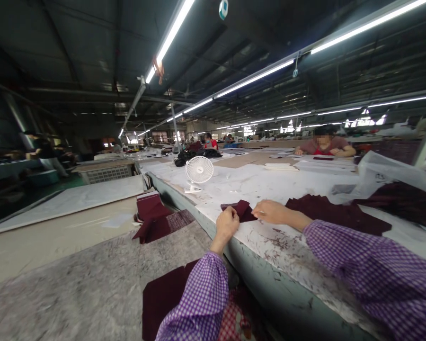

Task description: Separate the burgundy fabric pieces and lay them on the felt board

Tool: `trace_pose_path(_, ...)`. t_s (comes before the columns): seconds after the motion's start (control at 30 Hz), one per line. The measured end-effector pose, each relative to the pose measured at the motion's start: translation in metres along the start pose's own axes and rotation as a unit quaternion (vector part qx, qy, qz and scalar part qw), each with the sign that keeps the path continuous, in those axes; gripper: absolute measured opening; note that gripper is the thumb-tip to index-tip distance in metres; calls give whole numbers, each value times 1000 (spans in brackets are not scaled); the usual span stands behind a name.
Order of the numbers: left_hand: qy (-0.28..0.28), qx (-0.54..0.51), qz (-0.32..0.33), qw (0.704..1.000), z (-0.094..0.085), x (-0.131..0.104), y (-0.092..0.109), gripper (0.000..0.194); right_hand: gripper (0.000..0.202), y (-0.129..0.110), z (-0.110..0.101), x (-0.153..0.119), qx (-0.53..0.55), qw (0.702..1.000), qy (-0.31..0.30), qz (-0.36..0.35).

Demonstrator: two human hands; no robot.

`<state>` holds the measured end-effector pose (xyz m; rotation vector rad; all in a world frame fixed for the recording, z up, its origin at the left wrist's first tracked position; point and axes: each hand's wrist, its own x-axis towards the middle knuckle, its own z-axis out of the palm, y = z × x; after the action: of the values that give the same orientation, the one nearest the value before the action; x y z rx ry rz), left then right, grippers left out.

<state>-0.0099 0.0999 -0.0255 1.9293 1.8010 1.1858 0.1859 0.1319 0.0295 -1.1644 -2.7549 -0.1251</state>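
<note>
Crosswise near the surface's (248,177) edge, the maroon cloth (244,210) is pinched at its left end by the left hand (228,222), its long axis pointed toward the equally near right hand (270,211) (whether anything is gripped there cannot be told).

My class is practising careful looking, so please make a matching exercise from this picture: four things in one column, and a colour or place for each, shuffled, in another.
Things:
1. Fan
2. Small cloth piece
3. Wearer's sleeves
4. Plastic sheeting

Descriptions:
A. Purple and white checks
B. See-through, at the right side of the view
C. White and round, on the table
D. Dark red, between the left hand and right hand

Pairs: 1-C, 2-D, 3-A, 4-B
</note>
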Motion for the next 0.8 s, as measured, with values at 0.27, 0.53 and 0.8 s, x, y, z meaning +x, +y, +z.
trace_pose_path(0.27,21,-164,-72,984,2,5,5,17,42,-13,32,24,65,996,49,-28)
trace_pose_path(0.53,238,-350,-227,877,-43,-3,-36,9,41,-4,41,27,39,999,30,-12)
trace_pose_path(0.8,383,-466,-283,745,-94,-60,-81,13,38,-9,41,26,48,998,35,35)
